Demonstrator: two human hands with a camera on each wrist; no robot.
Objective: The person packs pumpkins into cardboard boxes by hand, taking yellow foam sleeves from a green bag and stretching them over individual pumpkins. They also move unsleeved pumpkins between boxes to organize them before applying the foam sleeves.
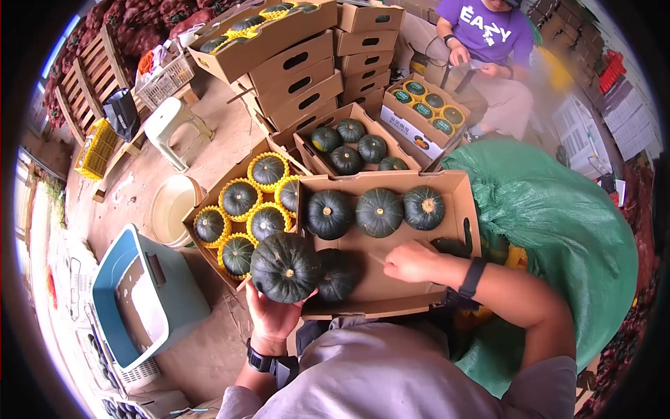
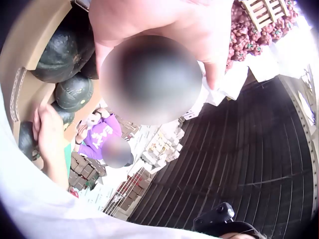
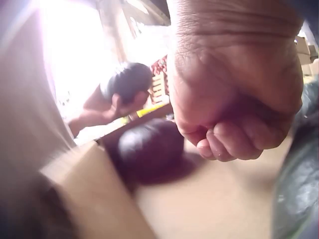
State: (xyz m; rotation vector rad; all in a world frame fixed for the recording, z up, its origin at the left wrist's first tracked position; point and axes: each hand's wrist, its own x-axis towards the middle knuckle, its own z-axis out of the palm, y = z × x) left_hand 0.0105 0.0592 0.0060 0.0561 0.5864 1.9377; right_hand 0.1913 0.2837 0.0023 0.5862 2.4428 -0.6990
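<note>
My left hand (image 1: 271, 318) holds up a dark green pumpkin (image 1: 284, 267) from below, at the near left corner of an open cardboard box (image 1: 363, 246). In the left wrist view its fingers and thumb reach round the pumpkin's sides. My right hand (image 1: 413, 262) is over the right half of this box, its fingers curled into the palm in the right wrist view, with nothing showing in them. Three pumpkins (image 1: 379, 212) line the box's far side. Another pumpkin (image 1: 337, 276) sits near left, and one more (image 1: 450, 246) is partly hidden by the right forearm.
Left of the box, another carton holds pumpkins in yellow foam nets (image 1: 239, 198). Behind stand a carton of bare pumpkins (image 1: 372, 148) and stacked cartons (image 1: 296, 73). A green sack (image 1: 558, 209) bulges at right. A blue tub (image 1: 167, 279) stands left; a person (image 1: 485, 35) sits beyond.
</note>
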